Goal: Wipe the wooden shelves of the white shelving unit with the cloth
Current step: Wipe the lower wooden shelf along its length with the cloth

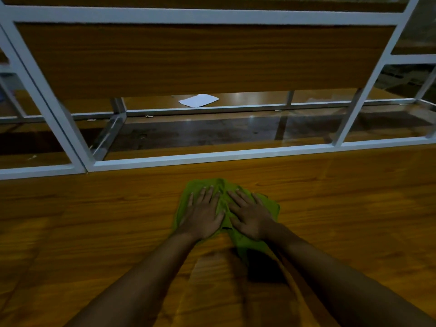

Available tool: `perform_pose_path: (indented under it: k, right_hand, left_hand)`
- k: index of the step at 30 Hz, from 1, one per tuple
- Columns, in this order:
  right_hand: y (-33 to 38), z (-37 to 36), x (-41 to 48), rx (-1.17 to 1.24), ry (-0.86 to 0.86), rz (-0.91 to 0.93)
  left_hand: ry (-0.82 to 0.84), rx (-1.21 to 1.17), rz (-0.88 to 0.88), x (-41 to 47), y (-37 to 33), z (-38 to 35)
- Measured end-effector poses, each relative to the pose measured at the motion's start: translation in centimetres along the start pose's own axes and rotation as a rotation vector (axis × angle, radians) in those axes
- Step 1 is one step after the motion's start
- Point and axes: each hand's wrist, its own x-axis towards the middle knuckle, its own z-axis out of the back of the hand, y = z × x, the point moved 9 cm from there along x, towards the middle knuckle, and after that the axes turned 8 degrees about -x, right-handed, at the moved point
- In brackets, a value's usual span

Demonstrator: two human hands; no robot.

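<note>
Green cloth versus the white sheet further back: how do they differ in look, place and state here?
The green cloth is rumpled and bunched; the white sheet lies flat with crisp edges. The cloth sits on the near wooden shelf, pressed under the left hand and right hand, both laid flat; the sheet lies untouched on a far wooden surface beyond the white frame. Both rest on wood.

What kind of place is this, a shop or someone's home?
Hard to say; likely a dim storeroom or shop. A white-framed shelving unit with wooden shelves fills the view, a sheet of paper lies further back, and both hands press a green cloth.
</note>
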Motion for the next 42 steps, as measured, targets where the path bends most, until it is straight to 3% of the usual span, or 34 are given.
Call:
perform_pose_path:
  k: [6, 12, 26, 34, 42]
  right_hand:
    - [-5.2, -0.5, 3.3, 0.012, 0.016, -0.198]
    - [-5.9, -0.5, 8.1, 0.019, 0.052, -0.348]
    - [3.3, 0.6, 10.6, 0.031, 0.019, -0.147]
    - [3.8, 0.1, 4.8, 0.028, -0.011, -0.087]
    - [-0.9, -0.2, 6.4, 0.01, 0.024, -0.22]
  left_hand:
    - [0.005, 0.018, -0.072, 5.6, -0.3, 0.1]
    - [-0.052, 0.005, 0.004, 8.6, 2.7, 1.3]
    - [-0.078, 0.021, 0.274, 3.7, 9.6, 2.5]
    - [-0.031, 0.045, 0.134, -1.9, 5.6, 1.5]
    - [-0.001, 0.016, 0.093, 2.9, 4.7, 1.6]
